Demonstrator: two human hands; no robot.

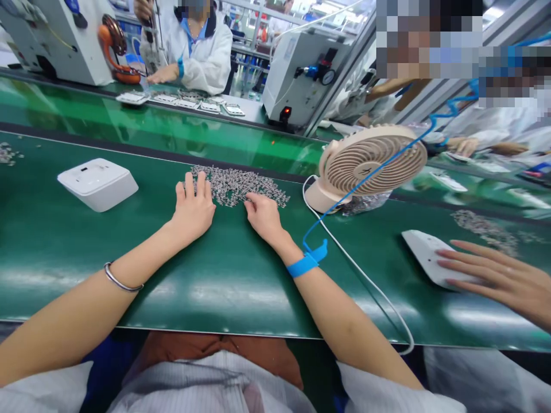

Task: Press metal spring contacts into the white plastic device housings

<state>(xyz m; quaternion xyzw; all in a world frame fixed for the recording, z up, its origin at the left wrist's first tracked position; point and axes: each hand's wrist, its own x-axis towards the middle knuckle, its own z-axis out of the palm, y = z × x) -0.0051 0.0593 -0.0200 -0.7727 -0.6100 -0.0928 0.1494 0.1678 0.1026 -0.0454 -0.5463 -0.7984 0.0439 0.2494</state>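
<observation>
A spread pile of small silvery metal parts (241,184) lies on the green work surface (206,287) in front of me. My left hand (194,207) rests at the left end of this pile, palm down, its fingers stretched out and slightly apart. At the pile's near edge is my right hand (263,217), fingers curled in and the tips pressed together beside the parts. Whatever may be between those fingertips is hidden or too small to make out. A blue strap (307,261) with a coiled cord circles my right wrist.
To the left sits a white box-shaped device (98,182). A beige fan (370,163) stands right of the pile, its white cable (365,275) running to the front edge. At far right, a co-worker's hand (495,272) touches another white device (424,255). Beyond the belt (181,135), another person works.
</observation>
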